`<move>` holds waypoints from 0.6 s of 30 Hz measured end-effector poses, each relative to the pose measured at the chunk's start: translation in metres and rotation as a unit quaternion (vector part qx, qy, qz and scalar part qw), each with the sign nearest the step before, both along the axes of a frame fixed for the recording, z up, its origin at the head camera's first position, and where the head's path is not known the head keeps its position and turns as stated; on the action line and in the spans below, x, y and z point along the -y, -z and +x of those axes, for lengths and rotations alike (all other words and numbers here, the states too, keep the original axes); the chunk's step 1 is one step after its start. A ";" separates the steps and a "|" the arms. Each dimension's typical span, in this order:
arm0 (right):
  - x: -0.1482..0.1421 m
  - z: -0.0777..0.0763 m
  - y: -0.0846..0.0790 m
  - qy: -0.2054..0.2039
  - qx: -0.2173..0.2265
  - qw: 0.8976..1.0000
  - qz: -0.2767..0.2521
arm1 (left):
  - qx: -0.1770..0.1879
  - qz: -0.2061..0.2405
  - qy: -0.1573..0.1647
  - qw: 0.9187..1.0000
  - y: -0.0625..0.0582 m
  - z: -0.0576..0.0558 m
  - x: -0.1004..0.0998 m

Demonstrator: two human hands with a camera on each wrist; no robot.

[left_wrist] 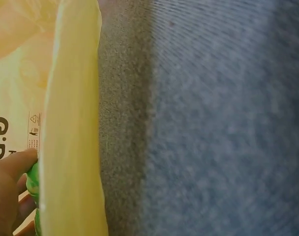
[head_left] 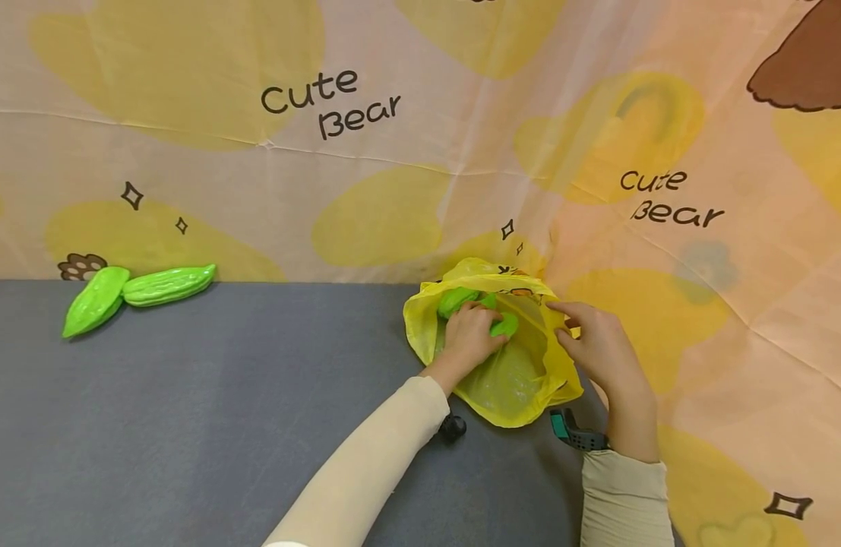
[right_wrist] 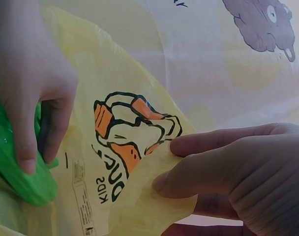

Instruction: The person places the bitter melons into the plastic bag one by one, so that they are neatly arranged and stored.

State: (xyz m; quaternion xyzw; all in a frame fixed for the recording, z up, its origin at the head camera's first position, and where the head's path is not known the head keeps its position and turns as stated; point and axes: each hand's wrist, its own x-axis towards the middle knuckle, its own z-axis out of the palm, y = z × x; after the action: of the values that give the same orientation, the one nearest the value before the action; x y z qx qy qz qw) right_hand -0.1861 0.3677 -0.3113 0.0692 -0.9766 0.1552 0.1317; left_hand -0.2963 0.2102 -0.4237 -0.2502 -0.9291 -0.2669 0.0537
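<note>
A yellow plastic bag with a duck print lies on the table, its mouth wide and facing me. My left hand is inside the mouth, gripping a green bitter melon with thumb and fingers. Green shows on both sides of that hand, and the right wrist view has the thumb pressed on the smooth end of the bitter melon. On the bag's right rim, my right hand pinches the film between thumb and forefinger. In the left wrist view, a fold of the bag covers most of the bitter melon.
Two more green bitter melons, one tilted and one lying lengthwise, touch end to end at the table's far left. A printed cloth hangs behind and along the right of the grey table.
</note>
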 end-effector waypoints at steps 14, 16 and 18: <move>0.000 -0.001 0.001 -0.008 -0.004 1.000 0.003 | 0.002 0.004 0.012 1.000 0.000 0.000 0.003; 0.000 0.000 0.001 -0.006 -0.003 1.000 0.002 | 0.002 0.002 0.012 1.000 0.000 0.000 0.003; -0.001 0.000 0.000 -0.005 0.000 1.000 0.000 | 0.003 -0.001 0.015 1.000 -0.001 0.001 0.003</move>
State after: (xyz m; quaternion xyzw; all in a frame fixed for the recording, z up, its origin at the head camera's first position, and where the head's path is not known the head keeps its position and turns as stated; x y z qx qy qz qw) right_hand -0.1857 0.3683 -0.3115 0.0743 -0.9762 0.1559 0.1314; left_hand -0.2956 0.2075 -0.4229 -0.2630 -0.9259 -0.2672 0.0465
